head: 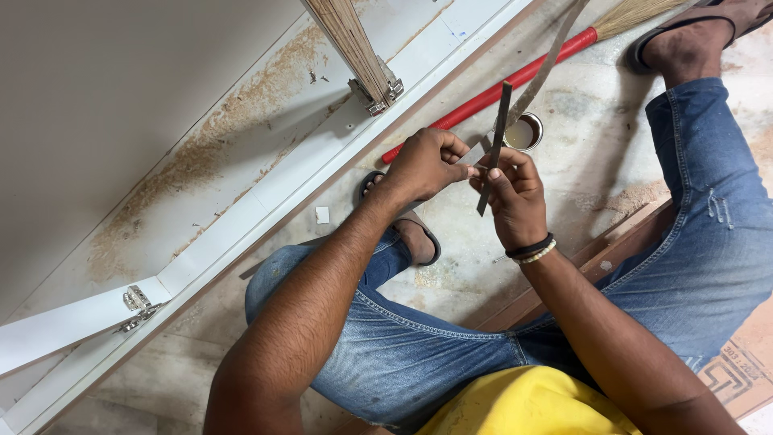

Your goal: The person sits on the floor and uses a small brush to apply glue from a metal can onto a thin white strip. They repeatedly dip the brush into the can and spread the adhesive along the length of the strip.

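My left hand (425, 165) and my right hand (515, 197) meet in front of me above the floor, fingertips touching. My right hand, with dark and white bracelets on the wrist, pinches a thin, flat, dark blade-like strip (501, 109) that stands nearly upright. My left hand pinches the end of a long brownish band (549, 60) that runs up and away to the top right. The blade crosses the band right at my fingertips. Exactly how the two pieces touch is hidden by my fingers.
I sit on a dusty stone floor in blue jeans and sandals. A small round tin (523, 133) stands behind my hands, beside a red-handled broom (491, 89). To the left lies a white cabinet frame (266, 189) with sawdust and metal hinges (377, 93). A wooden board (628, 238) lies under my right leg.
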